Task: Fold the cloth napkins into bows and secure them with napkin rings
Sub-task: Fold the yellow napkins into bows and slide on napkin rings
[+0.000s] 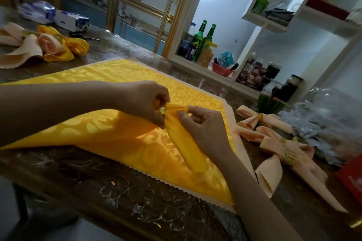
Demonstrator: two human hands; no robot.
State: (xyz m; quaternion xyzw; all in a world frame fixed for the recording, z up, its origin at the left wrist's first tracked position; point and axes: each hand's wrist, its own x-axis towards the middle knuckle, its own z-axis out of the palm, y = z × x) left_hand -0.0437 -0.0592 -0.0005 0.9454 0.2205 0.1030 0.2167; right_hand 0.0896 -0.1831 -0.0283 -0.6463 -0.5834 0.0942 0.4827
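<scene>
Several ringed bows flank the spread yellow napkin (109, 123): peach bows (274, 143) at its right, a yellow-and-peach cluster (56, 46) beyond its far-left corner. Over it, the right hand (203, 125) pinches the folded yellow napkin (185, 145) at its gathered middle while the left hand (141, 100) grips the gold napkin ring (162, 110). The spread one is not yet folded.
</scene>
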